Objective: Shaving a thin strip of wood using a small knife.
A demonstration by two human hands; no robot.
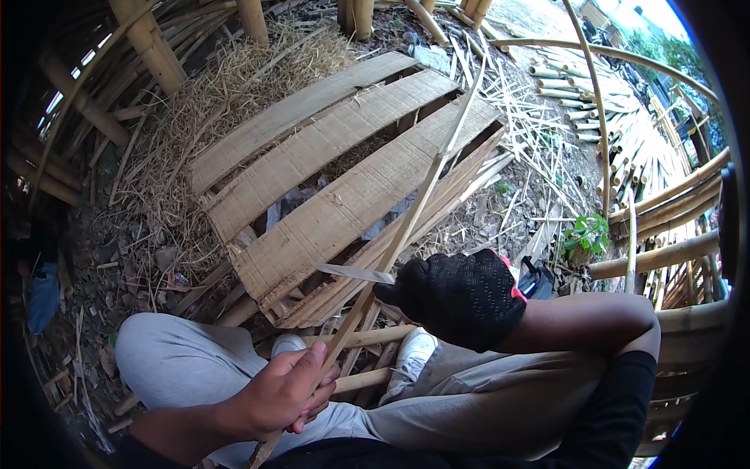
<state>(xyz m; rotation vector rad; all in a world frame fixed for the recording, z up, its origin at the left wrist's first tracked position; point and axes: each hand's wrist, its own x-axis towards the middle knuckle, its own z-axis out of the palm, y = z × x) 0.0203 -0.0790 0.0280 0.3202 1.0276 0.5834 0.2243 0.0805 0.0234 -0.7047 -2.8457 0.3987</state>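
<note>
A long, thin bamboo strip (415, 209) runs slantwise from my lap up across the slatted wooden platform (320, 215). Bare and wrapped round the strip's near end, my left hand (293, 388) is closed on it. My right hand (461, 299), in a black textured glove with a red edge at the wrist, grips a knife. The pale knife blade (355, 273) points left and crosses the strip just in front of the glove. The knife's handle is hidden inside the glove.
Dry straw (258, 70) lies behind the platform at the far left. Bamboo poles (570, 90) are stacked at the far right. Cut slivers (539, 141) litter the ground beside the platform. A small green plant (586, 234) grows at right, near a bamboo rail (656, 254).
</note>
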